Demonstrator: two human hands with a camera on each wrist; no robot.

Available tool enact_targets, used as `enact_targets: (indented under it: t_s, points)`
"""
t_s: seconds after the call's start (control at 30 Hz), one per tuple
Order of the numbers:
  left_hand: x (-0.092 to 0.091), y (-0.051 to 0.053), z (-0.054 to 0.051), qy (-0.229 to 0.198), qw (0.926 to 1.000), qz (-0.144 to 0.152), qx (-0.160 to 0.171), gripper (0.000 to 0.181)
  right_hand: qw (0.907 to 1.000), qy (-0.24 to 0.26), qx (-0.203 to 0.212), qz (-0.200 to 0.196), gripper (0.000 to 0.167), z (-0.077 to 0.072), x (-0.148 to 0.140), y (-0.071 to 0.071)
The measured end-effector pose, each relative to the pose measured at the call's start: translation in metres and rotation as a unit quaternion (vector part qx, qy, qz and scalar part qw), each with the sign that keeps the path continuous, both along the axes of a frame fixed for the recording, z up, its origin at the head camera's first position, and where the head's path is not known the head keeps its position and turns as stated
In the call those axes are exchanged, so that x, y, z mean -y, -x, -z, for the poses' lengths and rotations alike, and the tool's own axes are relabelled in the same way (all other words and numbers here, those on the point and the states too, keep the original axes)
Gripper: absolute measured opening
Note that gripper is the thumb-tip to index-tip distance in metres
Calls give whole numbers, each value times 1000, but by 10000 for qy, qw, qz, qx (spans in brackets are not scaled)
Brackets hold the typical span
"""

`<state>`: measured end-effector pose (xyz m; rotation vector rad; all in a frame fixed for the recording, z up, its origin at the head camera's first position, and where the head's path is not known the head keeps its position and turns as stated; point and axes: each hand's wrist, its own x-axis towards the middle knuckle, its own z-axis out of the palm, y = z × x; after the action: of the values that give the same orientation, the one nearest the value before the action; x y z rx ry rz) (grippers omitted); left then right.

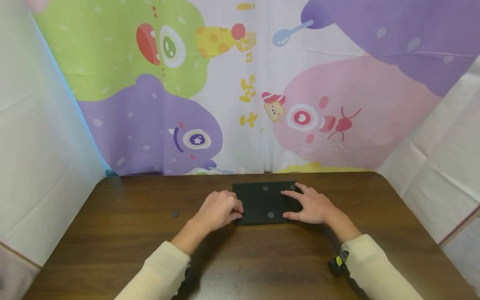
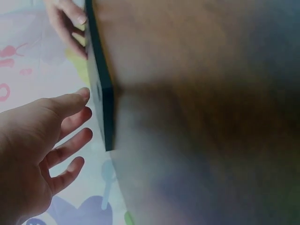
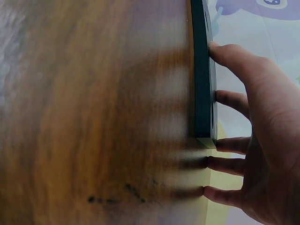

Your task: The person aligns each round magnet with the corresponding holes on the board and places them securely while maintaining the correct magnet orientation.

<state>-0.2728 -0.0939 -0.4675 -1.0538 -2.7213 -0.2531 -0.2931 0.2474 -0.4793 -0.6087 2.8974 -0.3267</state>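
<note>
A flat black rectangular slab point(image 1: 256, 203) lies on the table, with round dark grey discs point(image 1: 271, 215) on its top face. At its near left corner is my left hand point(image 1: 219, 210), fingers bent and the thumb and forefinger tips close together at the surface. Whether anything sits between those tips is hidden. In the left wrist view, the other fingers of the left hand point(image 2: 42, 140) curve loosely apart. My right hand point(image 1: 315, 205) spreads over the right end, thumb and some fingertips touching the slab. A loose grey disc point(image 1: 175, 214) lies on the table left of the left hand.
The brown wooden table point(image 1: 248, 278) has rounded far corners. A cartoon-print curtain point(image 1: 260, 75) hangs behind its far edge, and white cloth walls point(image 1: 27, 112) stand at both sides. A round mark point(image 1: 237, 187) shows at the slab's far left corner.
</note>
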Motion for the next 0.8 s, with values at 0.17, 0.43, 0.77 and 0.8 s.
enact_targets:
  t_s: [0.17,0.43,0.77,0.8]
  points:
    - [6,2,-7,-79,9996,-155,-229,5,10000,-5,3,11,82,-1,0,-1]
    - [23,-1,-11,-122,9987,-243,-426,4,10000,-5,2,-4,82,-1,0,-1]
    - [51,0,-13,-105,9983,-425,-393,4,10000,21,6,-7,82,-1,0,-1]
    - [54,0,-13,-97,9982,-433,-406,4,10000,28,10,-12,82,-1,-1,-1]
